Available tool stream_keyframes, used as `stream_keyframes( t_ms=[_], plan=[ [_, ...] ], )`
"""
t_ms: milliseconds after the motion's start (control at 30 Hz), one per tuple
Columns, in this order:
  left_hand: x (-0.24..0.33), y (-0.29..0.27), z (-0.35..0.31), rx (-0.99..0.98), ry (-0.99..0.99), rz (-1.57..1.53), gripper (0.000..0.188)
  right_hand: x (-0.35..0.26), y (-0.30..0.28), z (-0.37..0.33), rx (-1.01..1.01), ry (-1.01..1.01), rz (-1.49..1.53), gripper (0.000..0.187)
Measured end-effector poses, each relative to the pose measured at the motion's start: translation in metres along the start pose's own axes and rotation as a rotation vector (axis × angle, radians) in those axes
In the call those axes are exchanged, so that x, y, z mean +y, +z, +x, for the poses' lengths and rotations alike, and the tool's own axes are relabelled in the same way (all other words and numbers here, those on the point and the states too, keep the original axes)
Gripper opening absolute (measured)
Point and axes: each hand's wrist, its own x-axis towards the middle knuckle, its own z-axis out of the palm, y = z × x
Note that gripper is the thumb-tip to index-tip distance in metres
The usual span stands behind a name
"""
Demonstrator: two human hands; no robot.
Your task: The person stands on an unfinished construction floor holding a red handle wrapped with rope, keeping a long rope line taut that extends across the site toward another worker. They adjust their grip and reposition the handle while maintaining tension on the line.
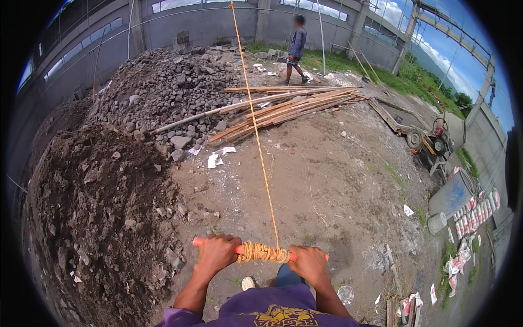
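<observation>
An orange-red pipe (198, 241) lies crosswise in front of my body, gripped near both ends. My left hand (218, 252) wraps round its left part, and my right hand (309, 262) closes on its right part. Between the two hands, several turns of yellow-orange rope (261, 252) are wound round the pipe's middle. From that winding a single line of the rope runs up and away, looking straight, to a high point at the top of the view. What it is tied to there I cannot make out.
Dark soil (103, 185) and a gravel heap (163, 87) rise at left. Long wooden planks (305, 109) lie ahead; beyond them a person (297, 46) walks. At right stand a concrete mixer (447, 131), a blue-grey drum (452, 193) and stacked bags (476, 214). Grey walls surround the site.
</observation>
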Motion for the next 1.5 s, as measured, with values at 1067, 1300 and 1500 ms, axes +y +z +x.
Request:
stream_keyframes(
  t_ms=[1067, 1300, 1500],
  plan=[
    [-0.173, 0.129, 0.466, -0.461, -0.436, -0.109, 0.019, 0.227, 0.002, 0.566, -0.307, -0.188, 0.287, 0.030],
    [-0.272, 0.139, 0.565, -0.407, -0.293, -0.082, 0.022, 0.234, -0.027, 0.689, -0.388, -0.155, 0.103, 0.033],
    [-0.376, 0.120, 0.640, -0.317, -0.267, -0.132, 0.017, 0.198, -0.001, 0.800, -0.237, -0.170, -0.047, 0.033]
  ],
)
